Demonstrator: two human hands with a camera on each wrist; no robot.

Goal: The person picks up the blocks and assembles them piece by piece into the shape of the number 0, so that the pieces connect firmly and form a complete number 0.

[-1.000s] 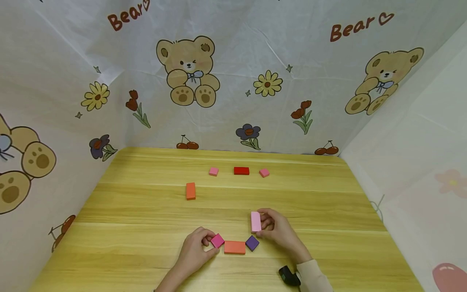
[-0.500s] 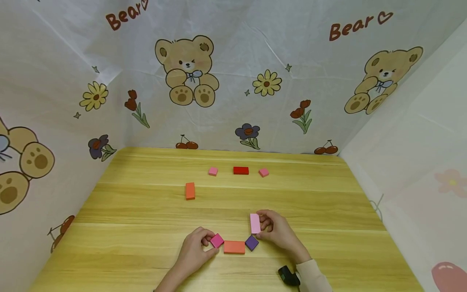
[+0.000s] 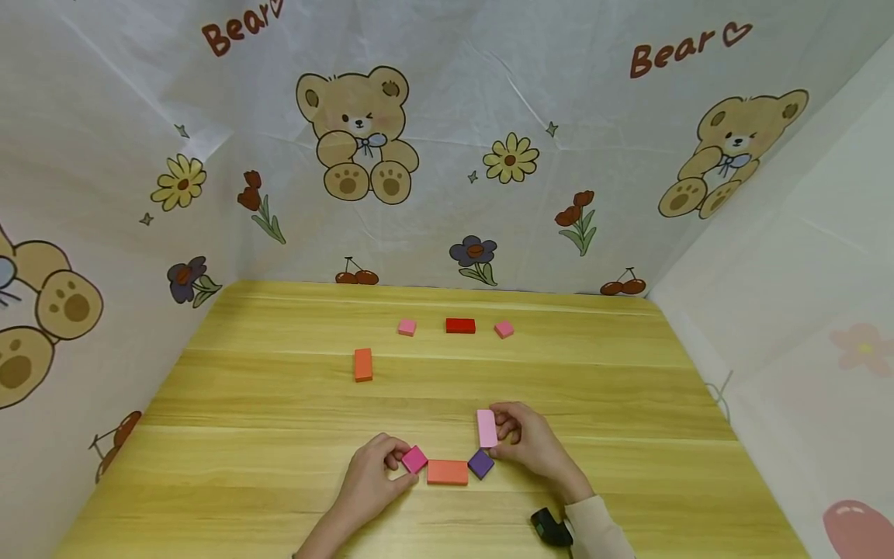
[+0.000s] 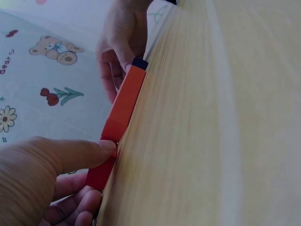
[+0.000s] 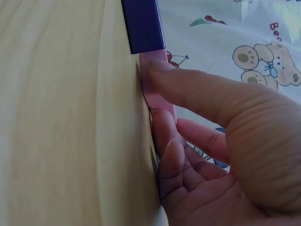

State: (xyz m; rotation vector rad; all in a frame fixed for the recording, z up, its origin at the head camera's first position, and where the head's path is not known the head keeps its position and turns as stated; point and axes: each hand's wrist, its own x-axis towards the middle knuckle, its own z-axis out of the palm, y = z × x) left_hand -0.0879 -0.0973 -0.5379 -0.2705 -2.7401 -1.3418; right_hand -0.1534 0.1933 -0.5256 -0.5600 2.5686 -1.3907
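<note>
We've got the lt-pink block [image 3: 486, 428] on the table [image 3: 279, 404], just beyond the purple block [image 3: 480, 464], long axis pointing nearly straight away from us; whether the two touch, we can't tell. Our R hand [image 3: 534, 436] pinches it, thumb at near end. Orange block [image 3: 448, 472] lies crosswise btwn purple & the magenta block [image 3: 414, 460], which our L hand [image 3: 372, 471] pinches, one corner aimed at orange. Fingers hide part of pink's R side; R sleeve [image 3: 599, 529] is cut off at btm.
</note>
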